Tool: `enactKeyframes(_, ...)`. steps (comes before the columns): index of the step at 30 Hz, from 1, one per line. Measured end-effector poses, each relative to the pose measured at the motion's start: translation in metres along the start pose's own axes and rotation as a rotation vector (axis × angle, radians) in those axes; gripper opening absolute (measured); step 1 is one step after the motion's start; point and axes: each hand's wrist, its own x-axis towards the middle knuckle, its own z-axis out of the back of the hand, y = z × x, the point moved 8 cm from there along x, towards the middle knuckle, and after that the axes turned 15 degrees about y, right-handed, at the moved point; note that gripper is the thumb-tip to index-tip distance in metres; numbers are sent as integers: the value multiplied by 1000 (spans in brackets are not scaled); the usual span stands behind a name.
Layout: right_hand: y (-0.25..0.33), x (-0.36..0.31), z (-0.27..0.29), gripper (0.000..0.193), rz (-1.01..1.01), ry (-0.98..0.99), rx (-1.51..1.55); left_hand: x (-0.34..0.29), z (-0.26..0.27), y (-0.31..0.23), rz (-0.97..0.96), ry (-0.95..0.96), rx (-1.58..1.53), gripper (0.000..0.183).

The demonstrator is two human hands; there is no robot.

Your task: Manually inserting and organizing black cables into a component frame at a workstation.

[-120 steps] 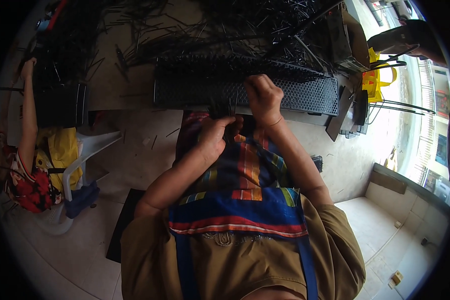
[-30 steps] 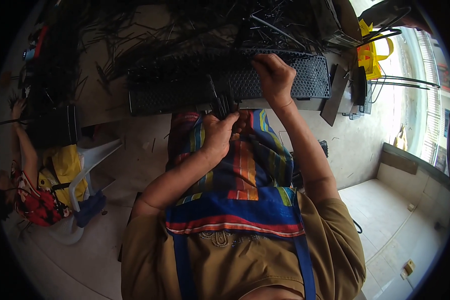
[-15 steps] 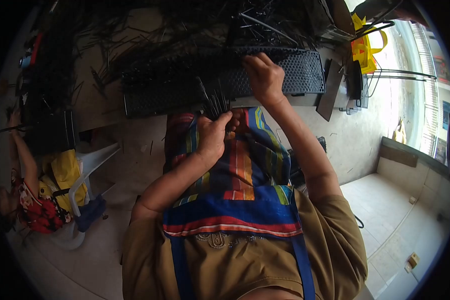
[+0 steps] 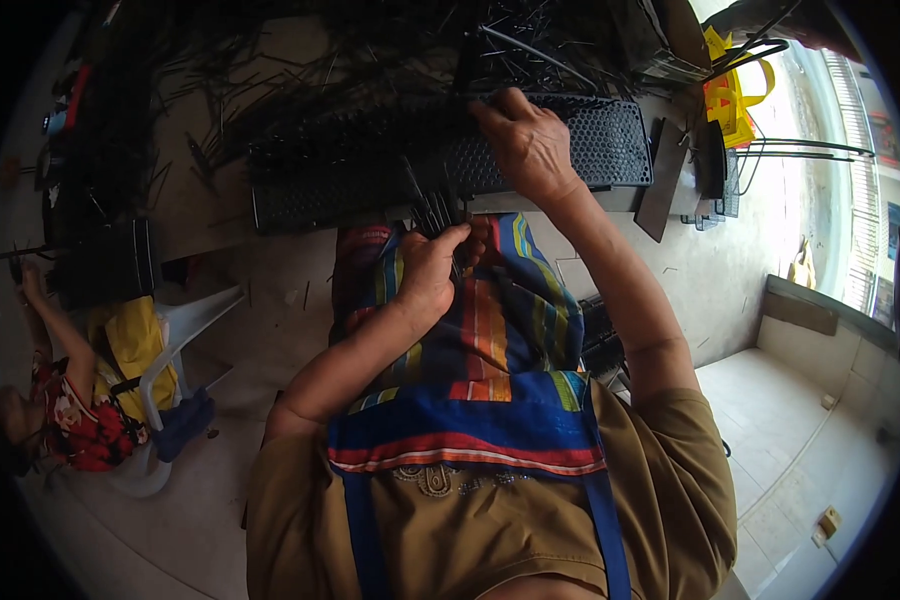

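Note:
My left hand (image 4: 432, 268) is wrapped round a bundle of thin black sticks (image 4: 433, 212) that point away from me, just above my striped apron (image 4: 480, 330). Ahead of it lies a long black panel (image 4: 610, 142) full of small holes. Over the middle of that panel is my right hand (image 4: 532, 145), its fingers pinched together at the edge of a dark cluster. Whatever is between the fingertips is too dark to make out. Across the panel's left stretch, many black pieces (image 4: 320, 145) stand up densely from the holes.
Loose black sticks (image 4: 240, 85) are scattered over the table beyond the panel. A flat dark board (image 4: 660, 180) leans at its right end, near a yellow bag (image 4: 735, 95). To the left, a co-worker in a red floral top (image 4: 75, 420) sits by a white chair (image 4: 185, 325).
My right hand has shifted slightly left and turned, showing more of its back. My left hand keeps the bundle in nearly the same place. The co-worker's arms have moved a little.

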Motion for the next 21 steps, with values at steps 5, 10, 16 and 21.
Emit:
enactKeyframes(5, -3, -17, 17, 35, 37, -125, -106, 5, -15, -2, -34, 68, -74, 9)
enactKeyframes(10, -20, -61, -34, 25, -234, 61, 913, 13, -13, 0, -36, 86, -102, 7)
enactKeyframes(16, -7, -75, -58, 20, -447, 41, 1471, 15, -18, -1, 6, 117, 3, 11)
enactKeyframes(21, -17, -75, -57, 18, -501, 34, 1497, 22, -7, 7, -34, 6, 49, 12)
